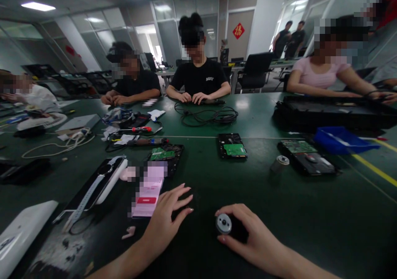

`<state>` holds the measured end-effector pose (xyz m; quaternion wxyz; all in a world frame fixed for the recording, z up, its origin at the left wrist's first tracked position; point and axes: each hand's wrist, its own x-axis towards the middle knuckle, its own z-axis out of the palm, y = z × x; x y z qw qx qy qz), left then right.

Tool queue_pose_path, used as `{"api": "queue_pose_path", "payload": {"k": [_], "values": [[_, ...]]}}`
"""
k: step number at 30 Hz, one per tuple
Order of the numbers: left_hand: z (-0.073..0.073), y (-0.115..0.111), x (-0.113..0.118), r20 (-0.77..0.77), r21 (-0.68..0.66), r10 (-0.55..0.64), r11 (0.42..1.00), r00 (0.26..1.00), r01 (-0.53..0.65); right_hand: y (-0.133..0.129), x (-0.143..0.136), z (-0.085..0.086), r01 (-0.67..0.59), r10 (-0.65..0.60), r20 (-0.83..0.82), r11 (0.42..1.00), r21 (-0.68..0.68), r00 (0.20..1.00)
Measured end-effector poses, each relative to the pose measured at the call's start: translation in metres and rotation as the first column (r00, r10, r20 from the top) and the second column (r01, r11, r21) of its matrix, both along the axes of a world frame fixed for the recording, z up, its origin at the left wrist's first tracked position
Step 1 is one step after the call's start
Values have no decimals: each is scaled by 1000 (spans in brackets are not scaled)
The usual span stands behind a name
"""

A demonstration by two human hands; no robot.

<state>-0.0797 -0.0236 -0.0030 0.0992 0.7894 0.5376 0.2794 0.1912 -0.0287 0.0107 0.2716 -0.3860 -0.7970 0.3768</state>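
Observation:
My right hand is closed around a small cylindrical motor, pinched between thumb and fingers. The motor's round silver end, with a dark centre and small holes, faces me. My left hand hovers over the green table with its fingers apart and holds nothing. Beside it lies a smartphone with a lit pink screen, its right edge partly covered by that hand. A pink earbud rests nearer me. Farther right, a second metal cylinder of similar look stands on the table.
Hard drives with green boards lie ahead: one in the middle, one at right, one behind the phone. A watch, a red screwdriver, a coiled black cable and a blue tray lie around. Several people sit opposite.

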Motion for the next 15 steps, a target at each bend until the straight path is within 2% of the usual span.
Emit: {"api": "queue_pose_path", "payload": {"k": [6, 9, 12, 15], "values": [[1, 1, -1, 25, -18, 105, 994, 994, -105, 2, 0, 0, -8, 8, 4, 1000, -11, 1000], [2, 1, 0, 77, -22, 106, 994, 991, -105, 2, 0, 2, -3, 3, 6, 1000, -22, 1000], [13, 1, 12, 172, 12, 64, 998, 983, -67, 1, 0, 3, -3, 3, 4, 1000, -13, 1000], [30, -1, 35, 245, 102, -86, 993, 966, 63, 1, 0, 0, 1, -1, 1, 1000, 18, 1000]]}}
